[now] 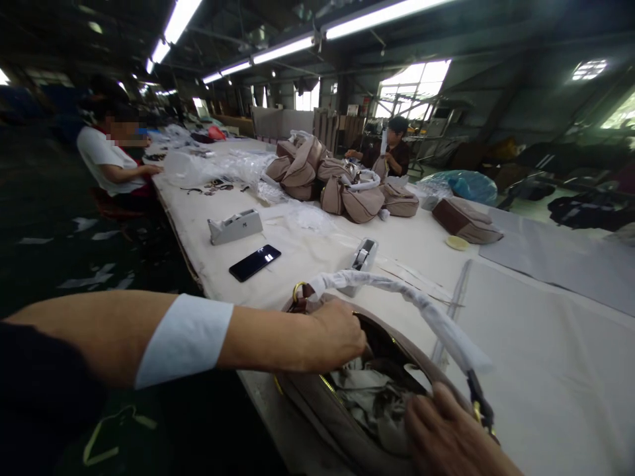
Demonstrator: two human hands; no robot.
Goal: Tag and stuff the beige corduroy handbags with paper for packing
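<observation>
A taupe handbag (317, 403) lies in front of me at the table edge, its gold zipper undone and its mouth gaping. Crumpled pale stuffing (370, 396) fills the inside. White wrapping covers the arched handle (397, 291). My left hand (340, 337) reaches across to the far-left end of the opening; its fingers are curled, with the tips hidden inside. At the near right rim is my right hand (446, 430), somewhat blurred, its bent fingers closed on the bag's edge beside the stuffing.
Beyond the bag are a tape dispenser (364, 256), a black phone (254, 262) and another dispenser (235, 227). Several taupe bags (360, 198) are heaped farther back, near clear plastic (223, 165). One bag (466, 220) lies at right. Two people (114, 165) work at the table.
</observation>
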